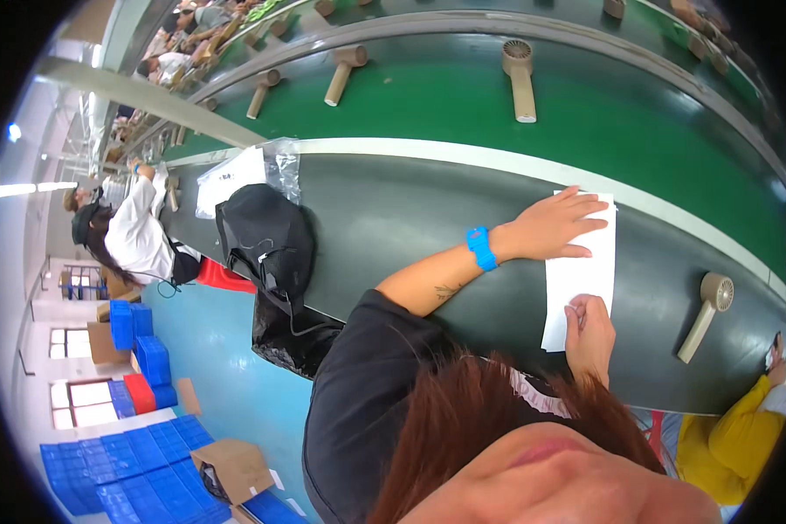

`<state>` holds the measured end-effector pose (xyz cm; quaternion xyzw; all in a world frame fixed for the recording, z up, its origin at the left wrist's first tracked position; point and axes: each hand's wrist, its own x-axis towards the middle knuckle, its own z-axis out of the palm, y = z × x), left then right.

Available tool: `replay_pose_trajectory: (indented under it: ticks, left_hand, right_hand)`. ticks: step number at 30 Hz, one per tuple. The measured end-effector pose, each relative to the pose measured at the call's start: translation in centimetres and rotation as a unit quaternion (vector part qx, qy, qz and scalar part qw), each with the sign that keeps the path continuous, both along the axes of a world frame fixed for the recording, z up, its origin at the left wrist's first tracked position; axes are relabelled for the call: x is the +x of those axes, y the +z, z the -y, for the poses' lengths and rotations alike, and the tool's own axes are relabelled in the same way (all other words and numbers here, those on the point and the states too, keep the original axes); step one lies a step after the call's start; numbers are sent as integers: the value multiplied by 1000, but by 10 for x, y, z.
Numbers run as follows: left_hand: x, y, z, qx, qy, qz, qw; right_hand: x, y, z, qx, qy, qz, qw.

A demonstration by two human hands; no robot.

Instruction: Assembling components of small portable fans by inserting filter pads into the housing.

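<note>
A long white sheet of paper [576, 275], or a thin stack, lies on the dark work table in front of me. My left hand [557, 227], with a blue watch on its wrist, rests flat across the far part of the paper, fingers spread. Closer to me, my right hand [591, 336] is at the paper's right edge, its fingers curled and thumb pressed in as if pinching the sheet; the exact grip is partly hidden. To the right of the paper, a beige handheld fan [708, 313] lies on the table.
Beyond the table runs a green conveyor belt [428, 105] carrying several beige fans, one of them a fan [520, 79] straight ahead. A black bag [266, 240] and a clear plastic bag [282, 166] sit to the left. Co-workers sit at both sides; blue crates [131, 467] stand on the floor.
</note>
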<state>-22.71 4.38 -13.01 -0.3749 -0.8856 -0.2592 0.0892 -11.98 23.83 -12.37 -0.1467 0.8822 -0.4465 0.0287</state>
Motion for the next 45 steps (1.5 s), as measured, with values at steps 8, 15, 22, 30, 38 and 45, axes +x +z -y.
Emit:
replay_pose_trajectory:
  ticks: [8,15,22,30,38,45]
  left_hand:
    - [-1,-2,-4,0,2,-25,1000]
    - [1,-5,0,2,6,-37,999]
    - [1,-4,-5,22,-2,-39,999]
    - [1,-5,-6,16,-5,-39,999]
    - [2,-3,-3,16,-8,-34,999]
    - [9,14,0,111,7,-25,994]
  right_hand:
    - [1,4,-2,19,-9,33,999]
    - [-9,7,-60,-147,-15,55,987]
    - [-40,6,-138,196,-285,-199,917]
    - [-29,-7,-157,108,-323,-125,932]
    - [-14,52,-130,3,-387,-246,889]
    - [-10,73,-62,-221,-217,-183,933]
